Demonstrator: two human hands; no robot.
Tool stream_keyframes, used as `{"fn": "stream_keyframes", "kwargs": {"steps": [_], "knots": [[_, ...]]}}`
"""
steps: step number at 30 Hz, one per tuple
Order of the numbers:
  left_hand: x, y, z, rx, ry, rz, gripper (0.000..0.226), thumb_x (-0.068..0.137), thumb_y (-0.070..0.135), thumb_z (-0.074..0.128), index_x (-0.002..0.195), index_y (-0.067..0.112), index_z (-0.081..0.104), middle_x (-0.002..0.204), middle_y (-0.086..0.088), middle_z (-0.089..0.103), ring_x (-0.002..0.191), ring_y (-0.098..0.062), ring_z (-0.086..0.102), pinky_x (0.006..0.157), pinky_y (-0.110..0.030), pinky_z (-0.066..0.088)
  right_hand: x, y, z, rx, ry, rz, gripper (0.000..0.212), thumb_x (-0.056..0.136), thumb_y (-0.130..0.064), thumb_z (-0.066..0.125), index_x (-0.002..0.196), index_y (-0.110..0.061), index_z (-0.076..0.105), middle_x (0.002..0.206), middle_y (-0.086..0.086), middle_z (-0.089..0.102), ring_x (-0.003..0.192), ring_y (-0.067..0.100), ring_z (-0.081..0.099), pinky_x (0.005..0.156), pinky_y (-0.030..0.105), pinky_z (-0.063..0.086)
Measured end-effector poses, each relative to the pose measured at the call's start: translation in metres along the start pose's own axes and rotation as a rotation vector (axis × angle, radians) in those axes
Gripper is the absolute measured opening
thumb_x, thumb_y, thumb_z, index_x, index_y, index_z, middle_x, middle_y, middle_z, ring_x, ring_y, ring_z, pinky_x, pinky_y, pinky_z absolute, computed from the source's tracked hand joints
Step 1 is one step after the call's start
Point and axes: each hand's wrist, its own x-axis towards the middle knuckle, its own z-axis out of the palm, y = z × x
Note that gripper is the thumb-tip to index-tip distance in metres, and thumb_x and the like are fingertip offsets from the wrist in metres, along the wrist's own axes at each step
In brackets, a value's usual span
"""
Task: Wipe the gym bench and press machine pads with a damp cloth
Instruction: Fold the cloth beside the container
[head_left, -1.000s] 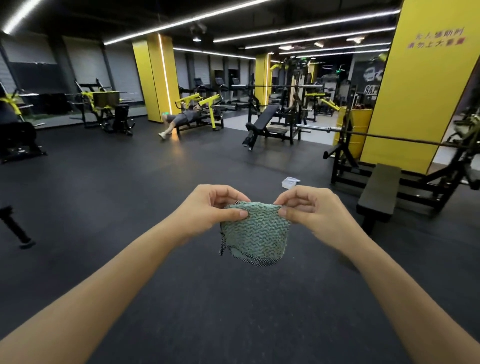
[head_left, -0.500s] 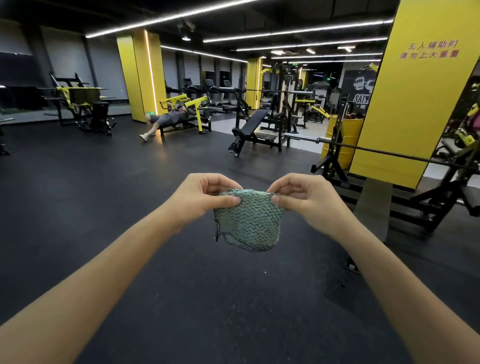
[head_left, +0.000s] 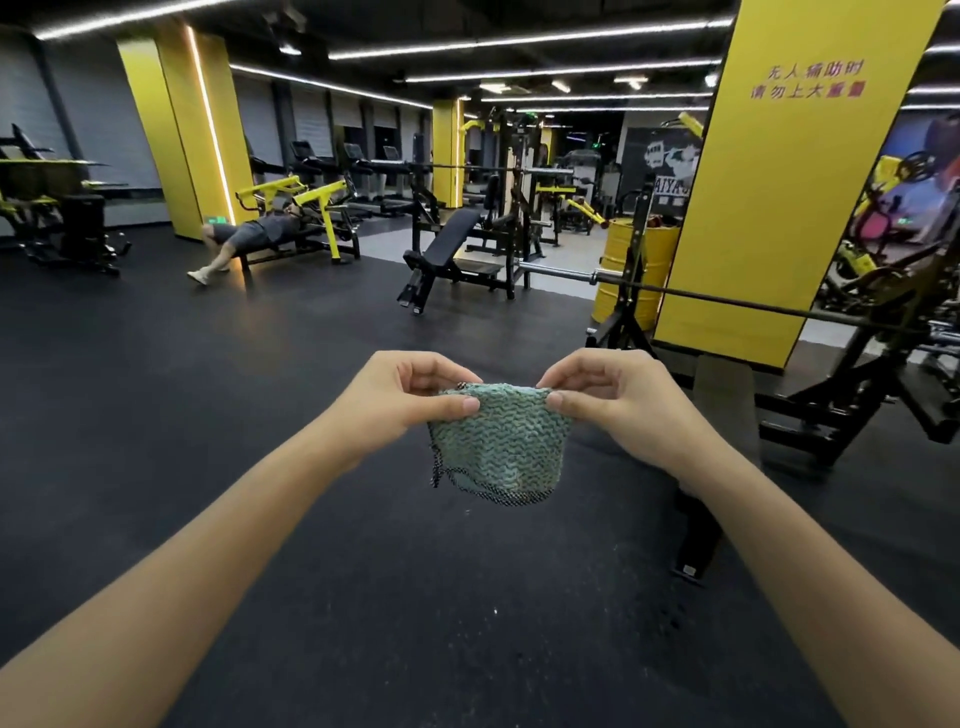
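A green textured cloth (head_left: 498, 447) with a dark stitched hem hangs in front of me at chest height. My left hand (head_left: 400, 402) pinches its upper left corner and my right hand (head_left: 618, 397) pinches its upper right corner, so it is stretched between them. Just beyond my right hand lies a flat black bench pad (head_left: 724, 382) under a barbell rack (head_left: 631, 291). A black incline bench (head_left: 449, 239) stands farther back in the middle of the floor.
A long barbell (head_left: 753, 304) crosses the rack at the right. A yellow pillar (head_left: 795, 182) and a yellow drum (head_left: 631, 260) stand behind it. A person lies on a yellow press machine (head_left: 291, 208) at the back left. Dark rubber floor (head_left: 208, 374) stretches to the left.
The view has moved forward and to the right, bringing the flat bench and barbell rack closer. Both hands keep the same hold on the cloth.
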Motion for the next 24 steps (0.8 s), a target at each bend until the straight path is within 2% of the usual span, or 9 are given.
{"fn": "stream_keyframes", "kwargs": {"steps": [6,11,17,20,24], "knots": [[0.138,-0.032,-0.03,0.028,-0.038,0.01,0.017,0.079,0.003,0.076,0.096,0.006,0.074,0.095,-0.011,0.077,0.084,-0.01,0.071,0.075,-0.017,0.054,0.115,0.059,-0.012,-0.028,0.035,0.023,0.007,0.087,-0.008,0.074,0.093,-0.011,0.074,0.088,-0.001,0.076,0.084,0.01,0.072,0.078,0.021,0.057],[0.238,-0.067,-0.043,0.029,-0.047,0.011,0.015,0.081,0.003,0.076,0.094,0.008,0.074,0.093,-0.007,0.077,0.083,-0.01,0.071,0.077,-0.018,0.054,0.2,0.115,-0.019,-0.043,0.051,0.05,0.006,0.088,-0.009,0.073,0.093,-0.012,0.074,0.089,-0.003,0.076,0.085,0.008,0.072,0.076,0.014,0.053],[0.364,-0.123,-0.057,0.023,-0.04,0.009,0.015,0.08,0.003,0.077,0.092,0.012,0.074,0.088,-0.001,0.077,0.082,-0.007,0.07,0.078,-0.017,0.054,0.306,0.194,-0.023,-0.05,0.047,0.063,0.006,0.088,-0.008,0.073,0.093,-0.011,0.074,0.086,-0.004,0.076,0.081,0.007,0.071,0.073,0.014,0.053],[0.436,-0.148,-0.065,0.022,-0.046,0.013,0.015,0.08,0.003,0.077,0.091,0.013,0.074,0.088,-0.003,0.077,0.081,-0.008,0.07,0.079,-0.018,0.055,0.368,0.234,-0.03,-0.07,0.04,0.058,0.005,0.088,-0.009,0.073,0.092,-0.012,0.075,0.083,-0.007,0.075,0.079,0.004,0.071,0.072,0.012,0.052],[0.528,-0.171,-0.079,0.041,-0.053,0.01,0.014,0.081,0.003,0.076,0.092,0.011,0.075,0.091,-0.01,0.076,0.08,-0.009,0.069,0.08,-0.02,0.055,0.452,0.282,-0.042,-0.073,0.029,0.073,0.006,0.089,-0.008,0.072,0.093,-0.011,0.074,0.085,-0.003,0.076,0.08,0.008,0.071,0.072,0.013,0.053]]}}
